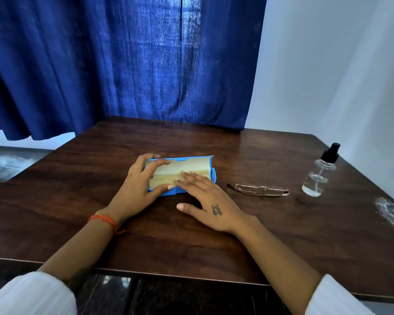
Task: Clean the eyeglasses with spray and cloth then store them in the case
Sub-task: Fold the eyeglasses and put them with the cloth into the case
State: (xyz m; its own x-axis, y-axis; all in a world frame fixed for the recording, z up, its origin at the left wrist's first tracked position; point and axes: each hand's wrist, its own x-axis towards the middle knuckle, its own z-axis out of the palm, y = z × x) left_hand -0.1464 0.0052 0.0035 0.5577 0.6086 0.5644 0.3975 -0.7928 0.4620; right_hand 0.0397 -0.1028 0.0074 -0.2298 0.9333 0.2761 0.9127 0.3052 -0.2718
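Reaching into the open case for the cloth

Left hand [138,181] grips the blue case [191,160] at frame centre; right hand [205,196] lies flat-fingered inside. Steadying the case should ease lifting the cloth; eyeglasses [261,190] and spray bottle [319,176] wait right.

We see a dark brown table [191,242] with wavy wood lines. On it sits a bright blue case [205,159], pale yellow inside. Right of the case lie eyeglasses [261,190] with a thin gold frame and dark arm tips. Further right of the case stands a clear spray bottle [316,178] with a black top. Behind the case hangs a deep blue curtain [123,64], beside a white wall [328,76]. Near the case, one wrist wears an orange thread band [102,220]. Our sleeves [32,294] are white.
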